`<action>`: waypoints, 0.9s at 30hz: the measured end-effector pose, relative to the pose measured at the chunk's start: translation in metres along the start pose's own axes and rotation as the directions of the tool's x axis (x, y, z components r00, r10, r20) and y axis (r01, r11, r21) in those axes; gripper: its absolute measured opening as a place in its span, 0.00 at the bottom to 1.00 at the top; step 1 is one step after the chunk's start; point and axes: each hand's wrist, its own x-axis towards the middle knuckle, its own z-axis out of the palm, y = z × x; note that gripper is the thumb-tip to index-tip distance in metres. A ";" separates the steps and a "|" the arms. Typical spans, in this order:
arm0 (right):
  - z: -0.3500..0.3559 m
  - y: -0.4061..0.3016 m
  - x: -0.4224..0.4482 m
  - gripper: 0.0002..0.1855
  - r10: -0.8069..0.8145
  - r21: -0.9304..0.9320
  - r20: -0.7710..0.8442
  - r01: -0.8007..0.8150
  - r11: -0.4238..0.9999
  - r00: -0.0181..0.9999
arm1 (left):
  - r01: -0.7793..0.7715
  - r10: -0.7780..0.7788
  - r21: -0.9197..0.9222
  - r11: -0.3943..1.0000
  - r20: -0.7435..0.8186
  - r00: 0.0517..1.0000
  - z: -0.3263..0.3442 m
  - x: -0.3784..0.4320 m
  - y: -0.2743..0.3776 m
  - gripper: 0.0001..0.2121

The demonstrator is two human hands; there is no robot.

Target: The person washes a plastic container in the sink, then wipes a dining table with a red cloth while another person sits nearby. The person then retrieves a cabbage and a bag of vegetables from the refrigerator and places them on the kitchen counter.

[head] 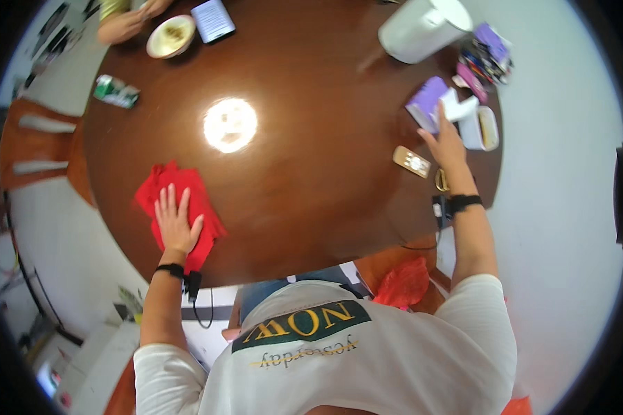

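Note:
My left hand (pixel 176 220) lies flat with its fingers spread on a crumpled red cloth (pixel 202 212) at the left front of the dark wooden table (pixel 301 171). On the right, my right hand (pixel 446 137) reaches to a purple tissue pack (pixel 427 104) with a white tissue (pixel 459 106) showing by my fingers. Whether those fingers grip the pack or only touch it, I cannot tell. Close by are a white container (pixel 480 129), a remote control (pixel 411 161) and a gold-coloured ring-shaped item (pixel 441 180) beside my right wrist.
A white cylindrical bin (pixel 420 28) stands at the back right, near a cluster of small items (pixel 485 59). Another person's hands (pixel 130 23), a bowl of food (pixel 171 37), a phone (pixel 213 21) and a green-and-white carton (pixel 117 91) are at the back left. A wooden chair (pixel 41 142) is left.

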 end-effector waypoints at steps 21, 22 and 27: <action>0.085 -0.512 -0.179 0.34 -0.497 0.744 0.008 0.327 0.583 0.868 | -0.076 0.067 -0.237 0.969 -0.046 0.997 0.008 -0.019 -0.029 0.35; 0.093 -0.528 -0.181 0.34 -0.417 0.703 0.056 0.260 0.662 0.907 | -0.100 0.104 -0.162 0.982 0.017 0.994 0.004 -0.027 -0.035 0.35; 0.117 -0.562 -0.174 0.35 -0.179 0.467 0.083 0.121 0.876 0.980 | -0.174 0.192 -0.213 0.961 0.067 0.979 -0.011 -0.048 -0.075 0.36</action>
